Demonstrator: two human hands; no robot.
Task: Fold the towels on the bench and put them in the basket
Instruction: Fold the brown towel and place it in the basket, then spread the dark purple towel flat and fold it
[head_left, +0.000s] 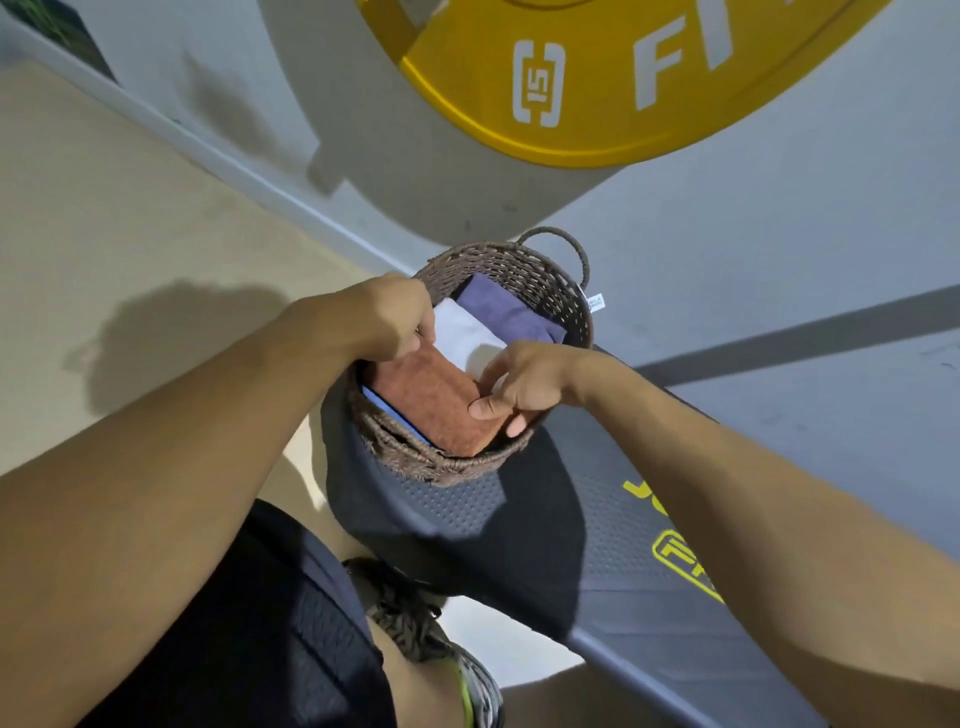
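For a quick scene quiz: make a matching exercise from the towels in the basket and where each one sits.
Things:
1. orange towel
2. white towel
3. purple towel
4. blue towel

Places:
A. at the far side of the basket
B. showing only as an edge under another towel
C. held in both hands
D. between two other towels

Pairs: 1-C, 2-D, 3-A, 4-B

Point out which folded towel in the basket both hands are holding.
The orange-brown towel, at the near side of the basket. The left hand and right hand grip it; the white towel and purple towel lie untouched.
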